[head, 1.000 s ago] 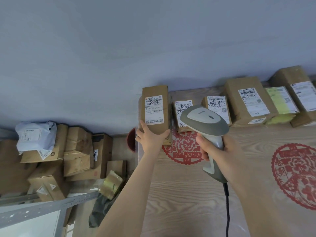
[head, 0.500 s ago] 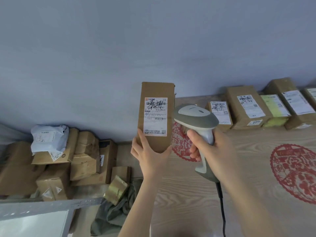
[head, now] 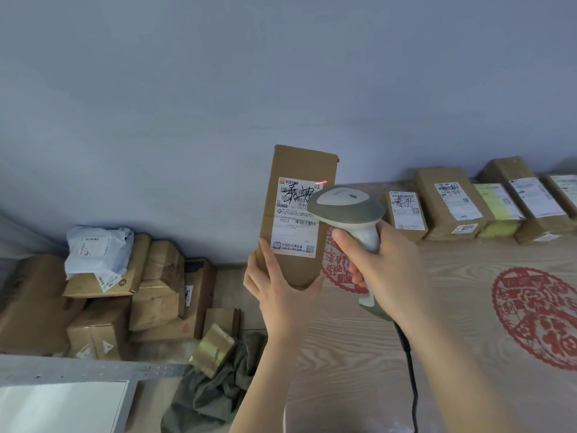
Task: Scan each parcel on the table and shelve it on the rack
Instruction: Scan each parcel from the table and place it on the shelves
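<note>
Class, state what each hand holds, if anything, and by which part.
The left hand grips the upright parcel by its bottom end; the right hand grips the scanner by its handle.

Two bare forearms, bare wrists, left hand (head: 281, 295), right hand (head: 384, 270), slim fingers (head: 345, 240), smooth knuckles
</note>
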